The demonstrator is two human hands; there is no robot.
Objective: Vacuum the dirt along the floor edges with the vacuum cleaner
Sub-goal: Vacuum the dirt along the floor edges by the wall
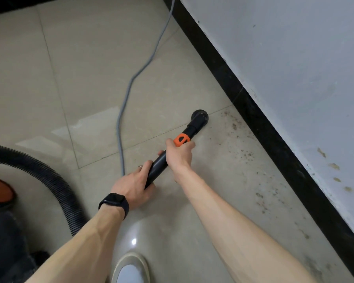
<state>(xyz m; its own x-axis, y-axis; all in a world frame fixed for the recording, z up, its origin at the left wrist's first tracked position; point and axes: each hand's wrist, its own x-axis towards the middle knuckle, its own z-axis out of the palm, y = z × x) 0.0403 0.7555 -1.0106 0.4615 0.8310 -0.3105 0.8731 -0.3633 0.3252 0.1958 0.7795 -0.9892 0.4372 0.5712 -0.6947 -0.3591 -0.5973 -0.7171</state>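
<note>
Your right hand (180,155) is wrapped round the black wand (157,166) just behind its orange collar (181,139). Your left hand (133,185), a watch (113,202) on its wrist, grips the wand's near end. The round nozzle (199,117) sits on the tile floor (90,68) at a grout line, near the black skirting (253,111) but apart from it. Dirt (239,144) lies scattered along the skirting, right of the nozzle and back toward you; whether the nozzle touches any specks is hard to tell. The ribbed hose (53,182) curves at left beside the vacuum (2,231). A grey cord (119,127) trails away across the tiles. Your shoe (131,270) shows at the bottom edge.
</note>
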